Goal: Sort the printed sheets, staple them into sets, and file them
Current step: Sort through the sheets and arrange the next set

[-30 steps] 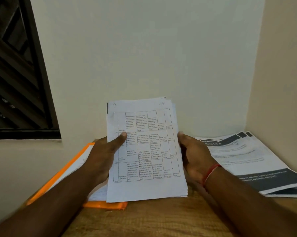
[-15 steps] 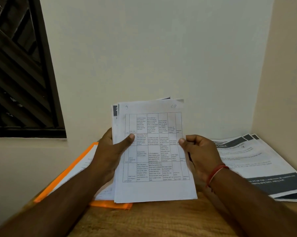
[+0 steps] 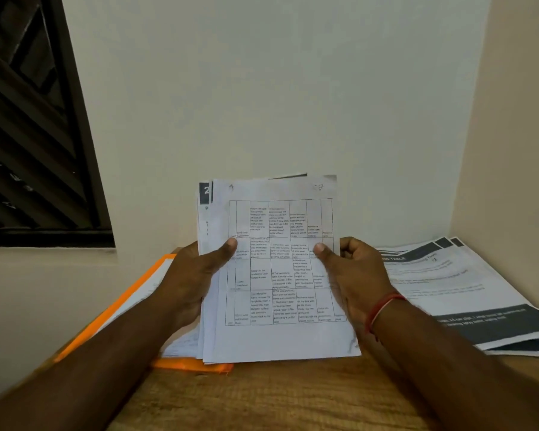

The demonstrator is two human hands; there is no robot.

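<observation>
Head camera first: both hands grip one stack of printed sheets point(image 3: 280, 337), held up facing the person. The left hand point(image 3: 196, 281) pinches its left edge, thumb across the front page and fingers behind. The right hand point(image 3: 352, 275) pinches the right edge the same way, a red thread band point(image 3: 383, 309) at the wrist. The front page carries a printed table; behind it, sheets with a dark header stick out at the left. The stack's lower edge sits low over the wooden table point(image 3: 277, 399), overlapping the near corner of an orange folder point(image 3: 187, 365) lying flat with papers on it. To the right, a fanned pile of dark-banded sheets point(image 3: 448, 290) lies in the corner. A plain pale wall point(image 3: 262, 88) rises behind, and a dark slatted window point(image 3: 29, 135) is set in it at the left.
</observation>
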